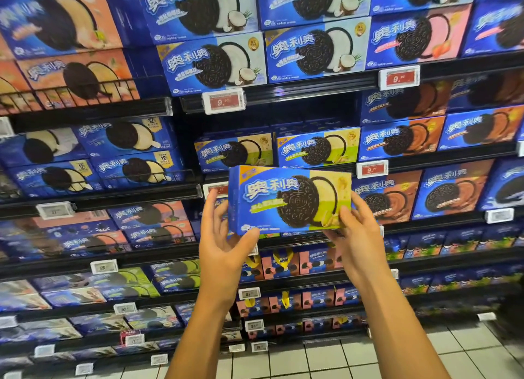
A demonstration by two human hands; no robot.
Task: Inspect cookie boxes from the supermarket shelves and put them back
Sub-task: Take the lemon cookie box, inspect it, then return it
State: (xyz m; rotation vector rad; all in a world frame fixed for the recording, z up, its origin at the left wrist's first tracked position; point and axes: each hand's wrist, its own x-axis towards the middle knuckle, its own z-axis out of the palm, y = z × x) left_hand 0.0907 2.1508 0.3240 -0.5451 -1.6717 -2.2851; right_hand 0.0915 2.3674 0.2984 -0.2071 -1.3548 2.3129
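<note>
Two hands hold green-blue cookie box before middle shelf: left hand pinches lower-left corner, right hand grips lower-right edge; light fingertip hold, box could tip and fall onto lower shelves

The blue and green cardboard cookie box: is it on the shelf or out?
Out: both hands hold the blue and green cardboard cookie box before the shelves.

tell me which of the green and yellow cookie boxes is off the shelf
The green and yellow box held between the left hand and right hand; the two matching boxes sit on the shelf behind it.
</note>
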